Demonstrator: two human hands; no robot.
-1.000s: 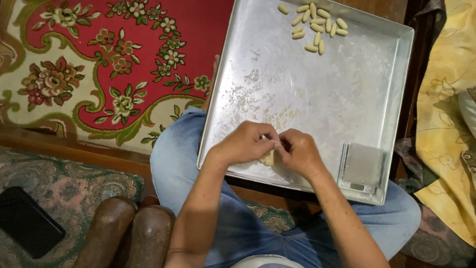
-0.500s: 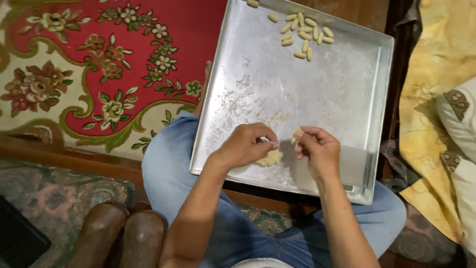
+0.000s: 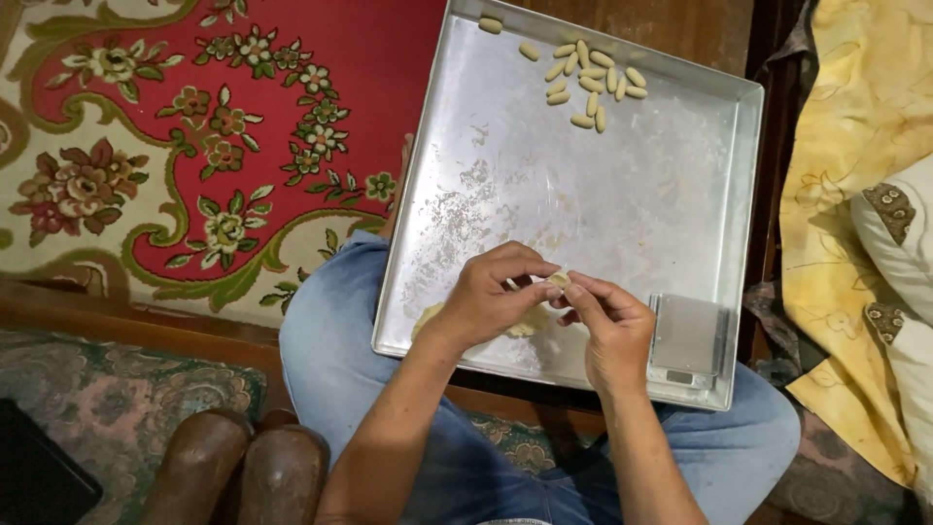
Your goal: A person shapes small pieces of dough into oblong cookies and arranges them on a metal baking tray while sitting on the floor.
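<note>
A: We're looking down into a home here, a living room floor by the look of it, no counter anywhere.

B: What gives it away?

A: That big red carpet (image 3: 175,126) on the left, flowers and green scrolls all over it, and a duller patterned rug (image 3: 117,399) near the bottom left.

B: And the right side?

A: Yellow patterned cloth (image 3: 855,194) draped there, with a pale cushion (image 3: 904,253) on it. Dark wooden floor (image 3: 680,29) at the far edge.

B: The tray?

A: A metal baking tray (image 3: 622,194) rests on a person's jeans-clad lap (image 3: 330,340), small dough pieces (image 3: 588,83) lined up at its far end. Home baking, done seated.
</note>
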